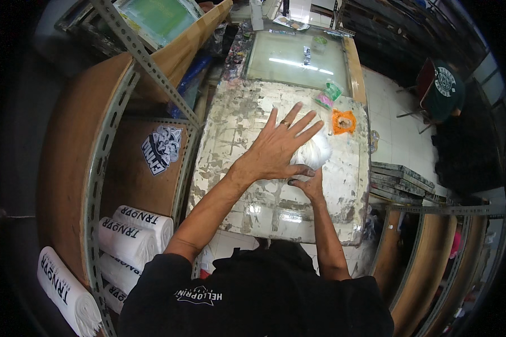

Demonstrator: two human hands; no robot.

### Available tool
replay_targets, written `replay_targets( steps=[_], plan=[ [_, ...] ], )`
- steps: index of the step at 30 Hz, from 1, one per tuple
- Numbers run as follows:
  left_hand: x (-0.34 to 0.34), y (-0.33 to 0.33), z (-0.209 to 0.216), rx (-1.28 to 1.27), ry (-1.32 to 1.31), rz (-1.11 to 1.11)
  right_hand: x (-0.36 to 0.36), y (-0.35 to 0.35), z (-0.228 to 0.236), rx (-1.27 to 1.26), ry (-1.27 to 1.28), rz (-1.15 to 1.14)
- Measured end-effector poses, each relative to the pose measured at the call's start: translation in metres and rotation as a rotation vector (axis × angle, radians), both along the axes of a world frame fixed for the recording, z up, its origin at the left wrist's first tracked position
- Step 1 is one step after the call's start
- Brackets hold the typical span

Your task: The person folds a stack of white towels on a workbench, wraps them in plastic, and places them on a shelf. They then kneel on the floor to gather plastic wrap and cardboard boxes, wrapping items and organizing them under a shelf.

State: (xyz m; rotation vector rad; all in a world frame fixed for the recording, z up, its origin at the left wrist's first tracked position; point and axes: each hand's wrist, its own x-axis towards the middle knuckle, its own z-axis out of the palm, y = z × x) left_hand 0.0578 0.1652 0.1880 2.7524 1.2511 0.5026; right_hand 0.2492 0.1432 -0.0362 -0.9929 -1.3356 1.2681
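Over a worn, paint-stained table (230, 132) my left hand (272, 147) is spread wide, palm down, with a ring on one finger. It lies across the left part of a white, soft-looking bundle (316, 150), whose exact kind I cannot make out. My right hand (312, 184) is at the near end of this bundle, thumb pointing left and the other fingers mostly hidden behind the white material. Both thumbs show dark stains, and their tips are close together. An orange piece (343, 121) with a ragged ring shape lies beyond the bundle to the right.
Behind the table is a glass-topped surface (295, 56); a green and pink plastic packet (328, 94) lies at its near edge. Printed white rolls (130, 233) fill the metal-framed shelf (109, 129) at left. Flat frames (399, 182) are stacked at right, near a chair (441, 92).
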Motion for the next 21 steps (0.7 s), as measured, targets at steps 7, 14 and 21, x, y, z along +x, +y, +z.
replay_targets(
  steps=[7,14,21],
  plan=[
    [0.015,0.003,0.008,0.067,-0.114,0.005,0.024,0.011,-0.013,-0.057,-0.136,0.09],
    [0.018,0.009,-0.013,-0.01,-0.074,-0.004,0.031,0.017,0.013,-0.098,-0.152,0.149],
    [0.029,0.007,-0.012,-0.015,-0.022,0.025,0.035,0.017,0.028,-0.363,0.11,0.177]
  ],
)
